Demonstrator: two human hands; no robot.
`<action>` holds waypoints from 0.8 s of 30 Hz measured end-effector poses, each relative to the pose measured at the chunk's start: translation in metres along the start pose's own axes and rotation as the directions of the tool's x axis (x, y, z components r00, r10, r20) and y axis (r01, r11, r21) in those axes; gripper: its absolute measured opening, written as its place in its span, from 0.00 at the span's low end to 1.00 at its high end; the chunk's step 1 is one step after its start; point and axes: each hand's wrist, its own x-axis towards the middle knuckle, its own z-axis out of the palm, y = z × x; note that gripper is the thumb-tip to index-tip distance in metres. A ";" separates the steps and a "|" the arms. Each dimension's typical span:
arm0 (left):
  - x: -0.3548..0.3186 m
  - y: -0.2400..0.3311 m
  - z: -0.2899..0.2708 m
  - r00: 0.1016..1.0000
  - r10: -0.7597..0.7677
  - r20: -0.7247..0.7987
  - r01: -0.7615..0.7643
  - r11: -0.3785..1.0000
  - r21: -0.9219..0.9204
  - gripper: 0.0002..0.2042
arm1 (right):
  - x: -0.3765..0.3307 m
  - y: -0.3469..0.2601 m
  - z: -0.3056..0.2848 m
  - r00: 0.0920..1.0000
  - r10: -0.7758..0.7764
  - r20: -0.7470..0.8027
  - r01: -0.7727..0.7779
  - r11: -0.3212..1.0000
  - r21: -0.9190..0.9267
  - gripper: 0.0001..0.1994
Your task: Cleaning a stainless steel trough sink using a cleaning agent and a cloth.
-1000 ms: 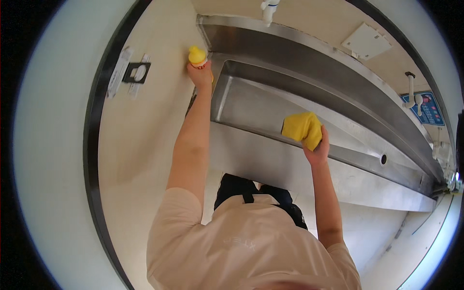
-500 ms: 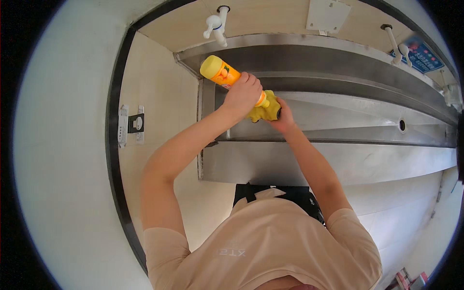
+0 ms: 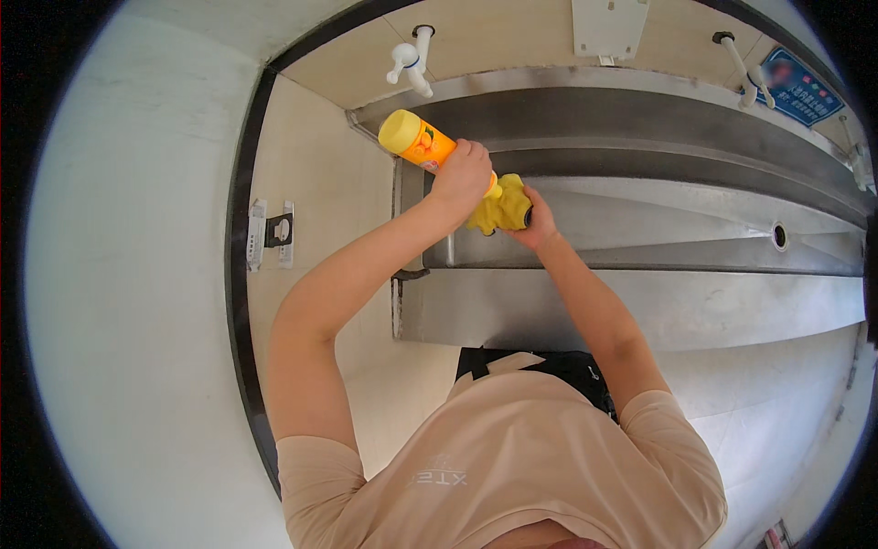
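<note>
Tipped over with its yellow base up and to the left, an orange and yellow squeeze bottle [image 3: 428, 148] is held by my left hand [image 3: 464, 178], fingers wrapped round its lower half. The bottle's narrow yellow spout points down at a crumpled yellow cloth [image 3: 498, 209]; whether they touch is hard to tell. My right hand [image 3: 540, 222] grips that cloth from its right side, with part of the fingers hidden behind it. A dark spot shows on the cloth's edge by my right thumb. Both hands are above the left end of a long stainless steel sink [image 3: 622, 201].
A white tap [image 3: 413, 62] sticks out of the tiled wall at the back left, and another white tap [image 3: 752, 78] at the back right. A round drain hole [image 3: 779, 237] lies in the right part of the sink. A side wall [image 3: 320, 174] closes off the left.
The view has shifted slightly, so the sink, taps and left wall sit further right in places. My hands keep nearly the same hold on the bottle and cloth.
</note>
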 end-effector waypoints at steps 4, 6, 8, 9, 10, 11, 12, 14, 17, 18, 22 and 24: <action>-0.002 -0.002 -0.006 0.998 0.034 0.051 -0.032 0.999 -0.029 0.05 | -0.002 0.000 -0.001 1.000 0.020 0.010 -0.020 0.999 0.049 0.20; -0.003 -0.002 -0.009 0.993 0.040 0.109 -0.030 0.995 -0.096 0.05 | -0.002 -0.001 -0.001 1.000 0.025 0.015 -0.026 0.999 0.030 0.20; -0.003 -0.003 -0.013 0.995 -0.009 0.098 0.027 0.983 -0.182 0.04 | 0.000 -0.003 -0.004 0.999 0.029 0.026 -0.029 0.999 0.027 0.20; -0.005 -0.004 -0.013 0.995 -0.014 0.099 0.032 0.983 -0.179 0.04 | 0.001 -0.002 0.000 0.999 0.034 0.039 -0.035 0.999 0.025 0.20; -0.007 -0.006 -0.012 0.992 -0.027 0.122 0.050 0.980 -0.192 0.04 | 0.001 -0.003 0.003 0.998 0.037 0.042 -0.038 0.999 0.021 0.20; -0.009 -0.008 -0.011 0.989 -0.041 0.144 0.070 0.976 -0.204 0.05 | 0.000 -0.004 0.007 0.999 0.036 0.034 -0.037 0.999 0.024 0.20; -0.012 -0.008 -0.009 0.988 -0.048 0.145 0.078 0.976 -0.203 0.05 | -0.002 -0.004 0.009 0.999 0.036 0.023 -0.037 0.999 0.027 0.20; -0.020 -0.012 -0.005 0.986 -0.151 0.071 0.159 0.980 -0.122 0.07 | -0.002 -0.005 0.010 0.999 0.034 0.016 -0.034 0.999 0.015 0.20; -0.039 -0.020 0.000 0.964 -0.256 0.070 0.266 0.940 -0.214 0.10 | -0.006 -0.007 0.022 1.000 0.011 -0.011 -0.012 0.999 -0.030 0.20; -0.043 -0.024 -0.002 0.960 -0.274 0.062 0.281 0.937 -0.210 0.10 | -0.007 -0.010 0.027 0.999 -0.021 -0.034 0.019 0.998 -0.057 0.20; -0.078 -0.025 0.008 0.835 -0.541 0.097 0.499 0.673 -0.546 0.20 | -0.008 -0.020 0.062 0.986 -0.126 0.108 0.139 0.983 -0.122 0.21; -0.103 -0.019 0.034 0.727 -0.671 0.143 0.578 0.486 -0.655 0.23 | -0.017 -0.019 0.114 0.845 -0.521 0.117 0.506 0.711 -0.489 0.17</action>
